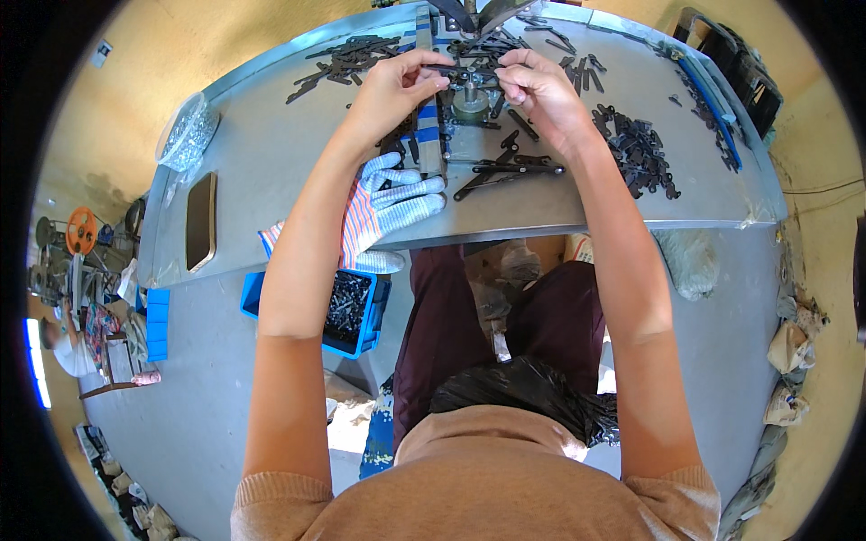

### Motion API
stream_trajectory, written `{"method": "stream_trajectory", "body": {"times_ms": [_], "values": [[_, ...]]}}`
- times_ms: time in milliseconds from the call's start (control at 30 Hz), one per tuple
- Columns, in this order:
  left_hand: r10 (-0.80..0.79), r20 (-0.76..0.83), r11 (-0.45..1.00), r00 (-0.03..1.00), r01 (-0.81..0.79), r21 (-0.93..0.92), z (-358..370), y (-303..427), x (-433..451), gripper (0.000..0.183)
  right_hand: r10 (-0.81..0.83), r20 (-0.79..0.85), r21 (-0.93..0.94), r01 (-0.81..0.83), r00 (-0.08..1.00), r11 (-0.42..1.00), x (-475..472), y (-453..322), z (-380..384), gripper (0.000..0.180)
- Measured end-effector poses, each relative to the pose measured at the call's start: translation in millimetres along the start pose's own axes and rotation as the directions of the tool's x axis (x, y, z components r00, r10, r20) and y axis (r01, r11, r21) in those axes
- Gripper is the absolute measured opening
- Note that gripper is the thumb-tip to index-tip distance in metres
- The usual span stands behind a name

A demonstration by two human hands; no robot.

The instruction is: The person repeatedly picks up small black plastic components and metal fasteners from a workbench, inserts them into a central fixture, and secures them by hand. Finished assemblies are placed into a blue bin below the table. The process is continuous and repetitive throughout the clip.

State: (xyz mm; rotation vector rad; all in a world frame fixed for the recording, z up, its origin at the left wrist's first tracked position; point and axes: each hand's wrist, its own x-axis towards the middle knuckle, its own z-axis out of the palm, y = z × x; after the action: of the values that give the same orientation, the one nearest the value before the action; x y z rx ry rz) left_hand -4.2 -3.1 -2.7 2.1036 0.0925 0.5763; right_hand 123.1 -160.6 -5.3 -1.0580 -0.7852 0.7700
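My left hand (413,78) grips the left end of a thin dark metal linkage bar (463,69) between thumb and fingers. At the bar's other end, the fingertips of my right hand (531,81) pinch it. The bar lies level over the metal post of a round fixture (470,101), beneath the dark head of a machine (473,17). Dark metal strips are scattered around the fixture, and several longer linkages (517,168) lie nearer to me. A striped knitted glove (392,206) rests at the table's front edge, below my left wrist.
Piles of dark metal parts (636,149) and strips (355,57) lie right and left. On the table's left are a tub of small metal pieces (189,132) and a phone (201,222). A blue bin (369,324) stands below the edge. A person (71,351) is far left.
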Motion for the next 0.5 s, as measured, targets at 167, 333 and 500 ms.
{"method": "stream_trajectory", "body": {"times_ms": [167,333,500], "values": [[-0.009,-0.037,0.999,0.999,0.01,0.033,-1,0,0,0.016,-0.041,-0.031,-0.117,0.037,0.999,0.992,-7,-6,0,0.021],[0.031,-0.021,0.98,0.999,-0.034,-0.194,-2,5,-2,0.025,-0.285,-0.19,-0.83,0.002,0.94,0.558,-32,-40,-32,0.018],[-0.013,-0.079,0.974,0.997,-0.005,-0.225,-6,8,-1,0.028,-0.17,-0.362,-0.932,-0.358,0.917,0.059,-58,-50,-57,0.018]]}}
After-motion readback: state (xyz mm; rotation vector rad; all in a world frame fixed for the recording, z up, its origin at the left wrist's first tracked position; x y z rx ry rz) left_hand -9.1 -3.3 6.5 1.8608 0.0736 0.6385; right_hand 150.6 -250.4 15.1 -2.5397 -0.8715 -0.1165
